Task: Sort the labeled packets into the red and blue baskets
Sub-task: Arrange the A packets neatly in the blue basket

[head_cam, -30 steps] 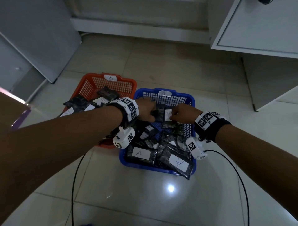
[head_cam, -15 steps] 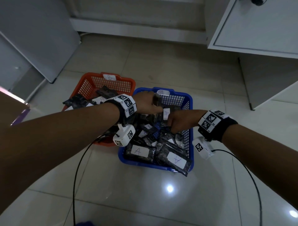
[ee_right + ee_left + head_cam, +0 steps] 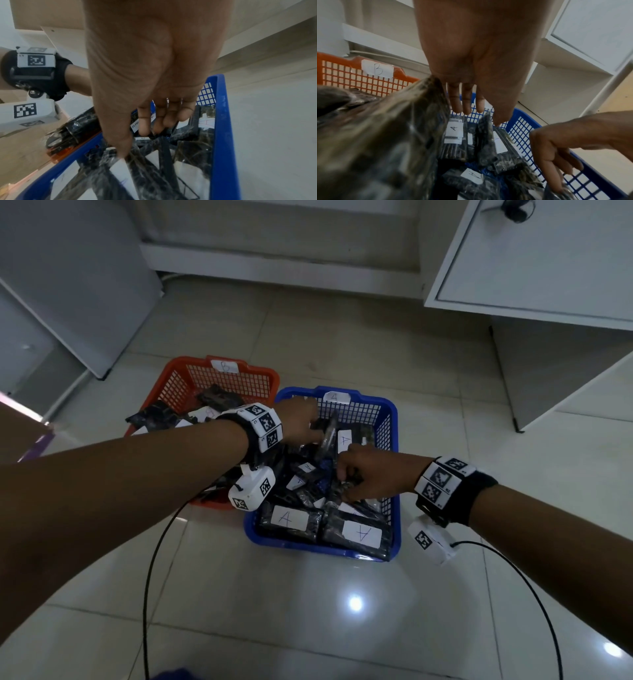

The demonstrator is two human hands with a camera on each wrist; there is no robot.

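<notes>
Inside the blue basket (image 3: 390, 419), dark crinkly plastic packets (image 3: 291, 520) lie heaped, most with a white paper sticker turned up. They look light and floppy, with slick film that could slide between fingers, so my judgement is that a pinch at a sealed edge or corner holds better than a flat grab across the glossy face. The right hand (image 3: 368, 472) is low in the middle of the heap, its fingers (image 3: 145, 125) curled down around a dark packet (image 3: 163, 135), with the thumb pressed into the pile just beside it. The left hand (image 3: 298, 422) hovers over the far side of the same basket; in the left wrist view its fingers (image 3: 465, 101) hang nearly straight and relaxed, with a blurred packet (image 3: 385, 135) close against the camera, though I cannot tell whether the hand holds it.

Handwritten "A" shows on the stickers of the two front packets (image 3: 361, 534), on others deeper in, and on the tag (image 3: 334, 397) at the blue basket's far rim. A tag (image 3: 376, 69) on the red basket (image 3: 178, 374), which stands touching the blue one on its left, reads "B"; more packets are piled in it. One small printed label (image 3: 135, 125) under the right fingers begins "IN PRO", the rest hidden.

Both baskets sit on pale glossy floor tiles (image 3: 342, 628).
</notes>
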